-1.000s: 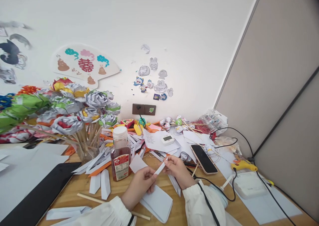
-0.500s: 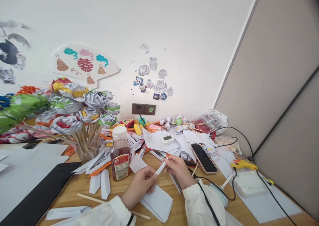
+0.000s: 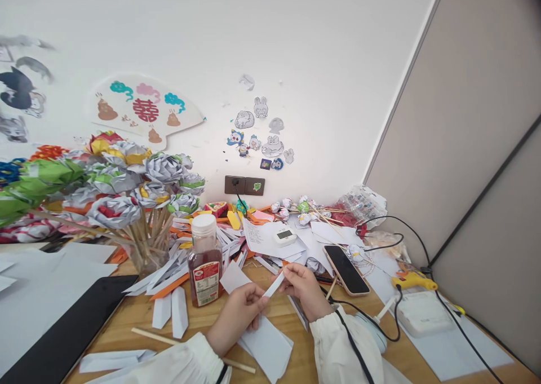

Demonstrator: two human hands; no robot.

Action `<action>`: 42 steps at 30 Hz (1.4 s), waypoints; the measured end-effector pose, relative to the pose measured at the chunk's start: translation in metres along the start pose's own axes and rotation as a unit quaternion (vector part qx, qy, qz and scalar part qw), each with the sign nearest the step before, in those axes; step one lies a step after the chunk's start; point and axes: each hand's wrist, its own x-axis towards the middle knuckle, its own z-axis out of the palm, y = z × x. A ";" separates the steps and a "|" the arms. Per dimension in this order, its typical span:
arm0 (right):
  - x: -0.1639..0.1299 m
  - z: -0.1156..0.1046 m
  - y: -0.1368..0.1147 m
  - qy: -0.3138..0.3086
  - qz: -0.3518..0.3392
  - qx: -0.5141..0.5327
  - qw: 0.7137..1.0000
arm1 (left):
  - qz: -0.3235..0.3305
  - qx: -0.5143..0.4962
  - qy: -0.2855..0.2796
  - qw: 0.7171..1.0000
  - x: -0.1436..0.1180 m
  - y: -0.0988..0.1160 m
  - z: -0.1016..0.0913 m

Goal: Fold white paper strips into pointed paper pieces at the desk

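Just right of the sauce bottle (image 3: 205, 263), the left hand (image 3: 236, 316) and right hand (image 3: 302, 288) each pinched one end of a folded paper strip (image 3: 274, 286); folded pieces lay nearby, the strip apparently half-finished.

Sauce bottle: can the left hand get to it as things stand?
Probably yes, once freed. The sauce bottle stands upright just beyond the left hand, with only flat paper between them. But that hand and the right hand are both pinching the folded paper strip.
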 end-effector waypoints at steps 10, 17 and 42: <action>0.001 0.000 0.000 0.029 -0.018 -0.048 0.998 | -0.009 0.000 -0.015 1.000 0.001 -0.004 0.000; 0.001 -0.002 0.003 0.047 -0.047 -0.077 0.995 | -0.014 0.009 -0.025 1.000 -0.002 -0.003 0.000; -0.003 0.009 0.006 -0.095 -0.047 -0.147 0.983 | 0.047 0.039 -0.041 0.997 -0.005 0.007 0.000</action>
